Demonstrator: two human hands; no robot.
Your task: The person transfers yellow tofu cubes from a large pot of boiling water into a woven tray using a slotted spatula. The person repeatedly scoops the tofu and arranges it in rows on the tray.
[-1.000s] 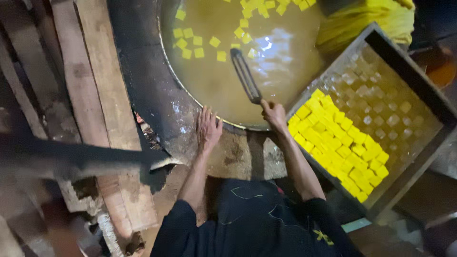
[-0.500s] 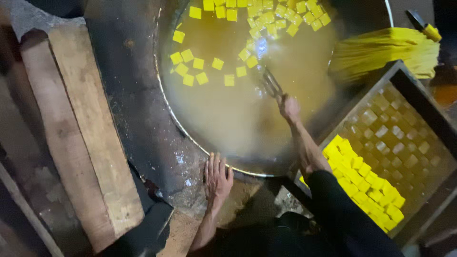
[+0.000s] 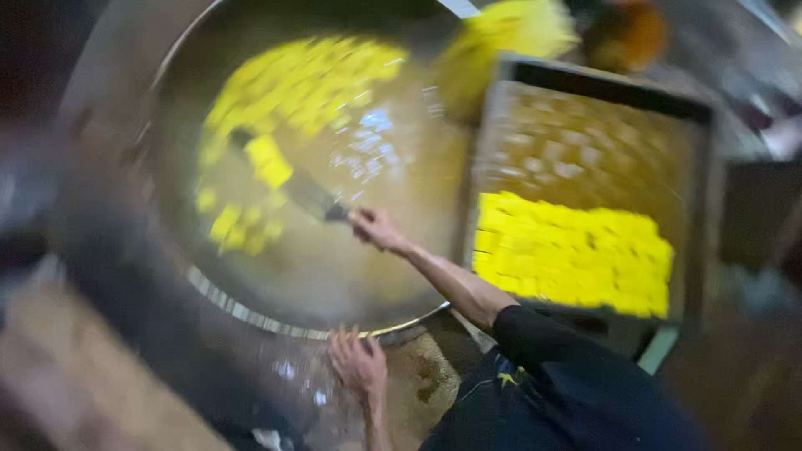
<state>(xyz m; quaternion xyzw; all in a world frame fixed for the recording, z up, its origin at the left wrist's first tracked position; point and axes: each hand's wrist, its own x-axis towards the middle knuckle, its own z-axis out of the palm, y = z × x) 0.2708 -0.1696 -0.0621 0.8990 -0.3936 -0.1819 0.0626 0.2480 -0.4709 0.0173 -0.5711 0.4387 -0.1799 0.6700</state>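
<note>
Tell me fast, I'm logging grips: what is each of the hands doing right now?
Left hand: open, fingers spread flat beside the big pan's rim.
Right hand: closed on the flat metal spatula, its blade among the yellow cubes.

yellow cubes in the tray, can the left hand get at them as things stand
Probably not without shifting. The left hand is planted on the ledge by the pan's rim, and the right arm, holding the spatula, crosses between it and the yellow cubes in the tray.
</note>
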